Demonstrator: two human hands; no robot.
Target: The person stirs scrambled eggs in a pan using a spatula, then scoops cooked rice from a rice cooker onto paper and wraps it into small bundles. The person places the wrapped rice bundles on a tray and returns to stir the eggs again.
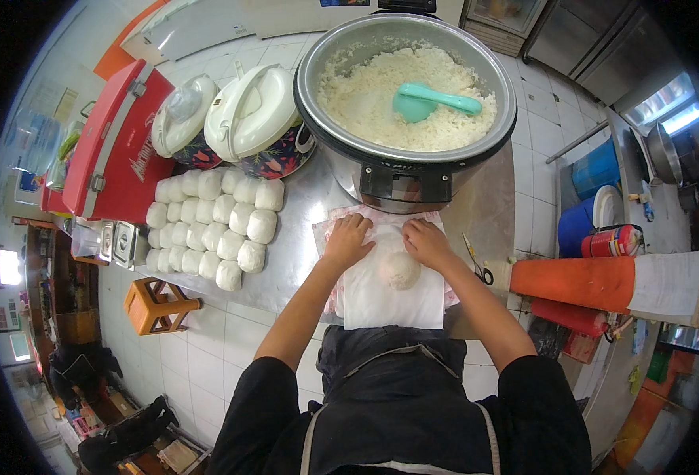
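Note:
A rounded mound of cooked rice (400, 271) lies on a sheet of white paper (373, 303) on the metal table, with pink-printed paper beneath. My left hand (348, 238) rests at the sheet's upper left, fingers bent at its far edge. My right hand (425, 240) is at the upper right, just beyond the mound, fingers curled at the paper's edge. Whether the fingers pinch the paper is not clear. Directly beyond both hands stands a large rice cooker (406, 155) full of rice, with a turquoise scoop (415, 105) lying in it.
Rows of paper-wrapped bundles (207, 222) sit on the metal table (293, 237) at left. Behind them stand a red cooler box (118, 142) and two lidded floral pots (254, 119). Scissors (480, 264) lie right of my right hand. An orange stool (147, 306) stands on the floor.

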